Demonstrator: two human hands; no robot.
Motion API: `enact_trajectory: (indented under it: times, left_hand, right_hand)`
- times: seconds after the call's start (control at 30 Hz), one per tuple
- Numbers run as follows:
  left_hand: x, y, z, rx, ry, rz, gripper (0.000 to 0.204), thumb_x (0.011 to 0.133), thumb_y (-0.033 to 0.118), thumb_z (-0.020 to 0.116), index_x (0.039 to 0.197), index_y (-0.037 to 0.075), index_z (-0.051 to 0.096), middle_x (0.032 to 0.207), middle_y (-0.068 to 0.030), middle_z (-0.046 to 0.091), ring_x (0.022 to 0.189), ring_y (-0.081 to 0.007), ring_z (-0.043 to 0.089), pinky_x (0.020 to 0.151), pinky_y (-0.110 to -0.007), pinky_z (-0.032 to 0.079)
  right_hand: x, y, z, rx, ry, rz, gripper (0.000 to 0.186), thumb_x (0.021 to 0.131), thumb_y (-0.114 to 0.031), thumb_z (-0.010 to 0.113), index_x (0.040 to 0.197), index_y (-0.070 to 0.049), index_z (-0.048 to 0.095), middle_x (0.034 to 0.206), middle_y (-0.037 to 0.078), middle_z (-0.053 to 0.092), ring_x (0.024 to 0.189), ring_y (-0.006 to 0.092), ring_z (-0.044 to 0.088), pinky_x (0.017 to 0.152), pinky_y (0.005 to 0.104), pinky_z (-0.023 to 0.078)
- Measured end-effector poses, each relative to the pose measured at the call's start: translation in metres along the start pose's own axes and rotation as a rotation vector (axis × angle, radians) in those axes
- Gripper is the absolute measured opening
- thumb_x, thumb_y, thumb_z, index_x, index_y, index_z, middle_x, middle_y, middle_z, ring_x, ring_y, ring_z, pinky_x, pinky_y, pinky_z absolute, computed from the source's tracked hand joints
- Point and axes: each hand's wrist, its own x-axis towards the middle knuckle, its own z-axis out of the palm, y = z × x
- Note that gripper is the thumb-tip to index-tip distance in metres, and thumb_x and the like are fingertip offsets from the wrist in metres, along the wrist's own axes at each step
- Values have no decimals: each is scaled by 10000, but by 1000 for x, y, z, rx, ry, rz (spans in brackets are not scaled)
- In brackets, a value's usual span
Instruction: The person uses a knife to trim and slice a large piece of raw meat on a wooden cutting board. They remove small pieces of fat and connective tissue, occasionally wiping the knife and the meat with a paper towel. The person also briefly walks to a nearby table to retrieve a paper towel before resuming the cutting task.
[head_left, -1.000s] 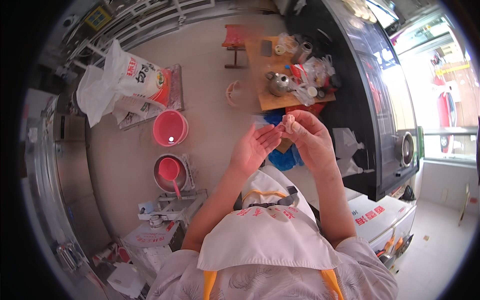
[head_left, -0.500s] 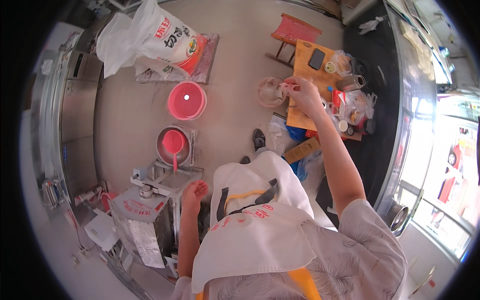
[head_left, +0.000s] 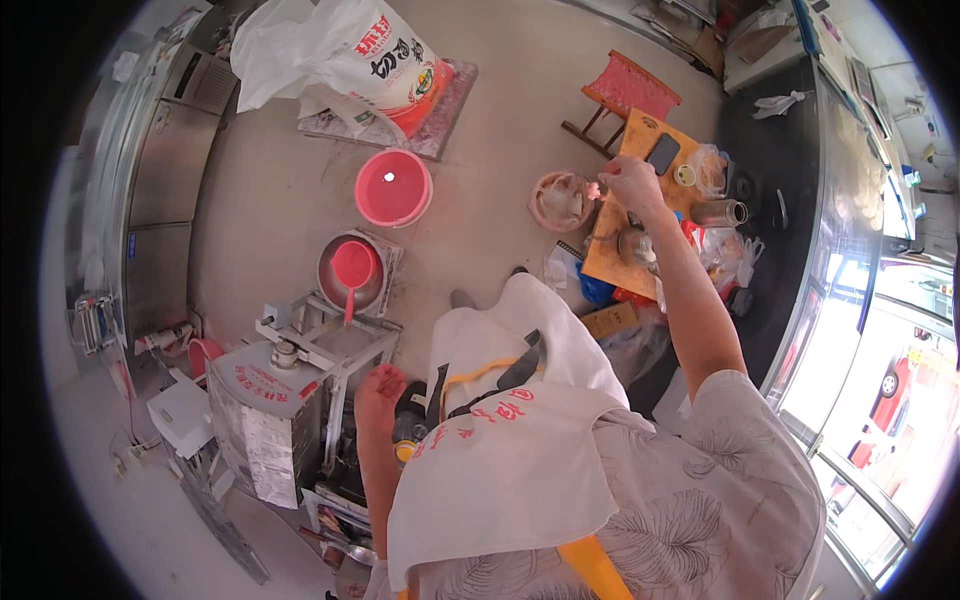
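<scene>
My right hand (head_left: pixel 634 186) reaches out over the left edge of the wooden table. Its fingers are closed in a pinch, and a small crumpled pinkish piece (head_left: pixel 594 190) shows at their tips; its kind I cannot make out. Just left of it, on the floor, stands a round bin (head_left: pixel 536 211) with a pale, translucent bag-like lining. My left hand (head_left: pixel 381 388) hangs loosely open beside a metal-framed machine (head_left: pixel 265 385), with nothing visible in it. Ahead of that hand, a red dipper (head_left: pixel 355 264) rests in a metal basin (head_left: pixel 326 272).
The wooden table (head_left: pixel 608 262) holds a phone (head_left: pixel 662 154), a steel flask (head_left: pixel 720 213), a clear jar (head_left: pixel 635 246) and plastic bags. A red bucket (head_left: pixel 362 188) stands near a large white sack (head_left: pixel 350 60). A red-seated folding stool (head_left: pixel 634 86) is beyond the table.
My head view has shifted, so the floor things sit further right. My right hand stays near the bin, still pinching the piece, its back turned more upward. My left hand has moved little.
</scene>
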Motion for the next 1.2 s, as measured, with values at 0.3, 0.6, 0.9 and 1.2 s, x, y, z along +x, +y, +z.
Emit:
enact_trajectory:
  times: [0.3, 0.6, 0.9, 1.2]
  left_hand:
    - [1, 25, 3, 14, 19, 41, 251, 1085, 199, 676, 1243, 5, 691, 1114, -105, 748, 982, -215, 725, 904, -359, 608]
    - [-4, 53, 45, 30, -38, 42, 259, 1094, 221, 662, 1236, 7, 695, 1127, -103, 752, 1004, -224, 725, 922, -368, 599]
    - [18, 82, 82, 98, -146, 65, 260, 1098, 219, 656, 1244, 7, 693, 1116, -107, 753, 1008, -213, 726, 920, -371, 597]
    - [79, 131, 143, 266, -191, -29, 248, 1102, 206, 648, 1249, 13, 701, 1093, -101, 757, 965, -213, 735, 896, -364, 601]
  right_hand:
    - [-26, -38, -58, 214, 140, -71, 249, 920, -187, 829, 1103, -19, 814, 911, 101, 814, 762, 179, 768, 757, 321, 602]
    - [-99, -77, -117, 877, 217, -37, 293, 956, -292, 869, 974, -4, 819, 736, -25, 657, 674, 66, 577, 647, 245, 476]
    - [-98, -57, -125, 1054, 93, -114, 529, 1136, -454, 556, 1168, 28, 772, 874, 13, 660, 800, 106, 603, 799, 282, 514]
    - [-98, -77, -139, 992, 205, -66, 185, 1038, -133, 762, 1149, 15, 765, 940, 33, 750, 840, 92, 692, 785, 251, 543]
